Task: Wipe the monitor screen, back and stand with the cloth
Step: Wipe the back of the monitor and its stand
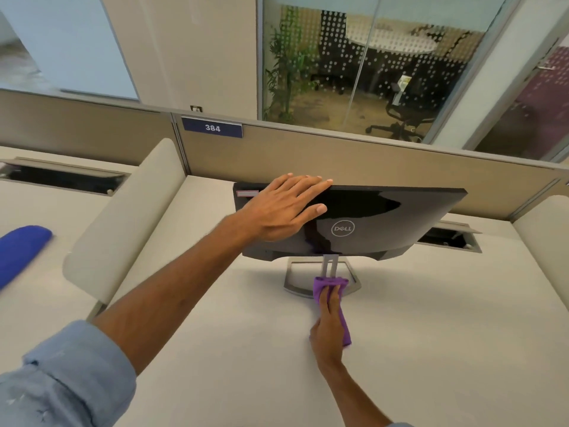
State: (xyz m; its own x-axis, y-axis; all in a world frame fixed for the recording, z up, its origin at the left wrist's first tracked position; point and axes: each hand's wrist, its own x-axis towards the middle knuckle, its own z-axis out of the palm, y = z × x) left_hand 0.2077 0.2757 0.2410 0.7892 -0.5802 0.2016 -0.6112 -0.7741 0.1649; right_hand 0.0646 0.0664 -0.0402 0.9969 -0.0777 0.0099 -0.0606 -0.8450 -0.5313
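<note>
A black Dell monitor [385, 220] stands on the white desk with its glossy back turned toward me; the screen side is hidden. My left hand [283, 208] lies flat over the monitor's top left edge and back, fingers spread. The silver stand [331, 266] rises from a silver open-frame base [292, 282]. My right hand [329, 315] grips a purple cloth [331, 283] and presses it against the foot of the stand's neck, on the near side of the base.
The white desk [431, 334] is bounded by a beige partition [338, 155] with a "384" plate [212, 128]. A cream side divider [123, 223] stands at left, another [545, 235] at right. A blue object [21, 251] lies far left. A cable cutout [449, 238] sits behind the monitor.
</note>
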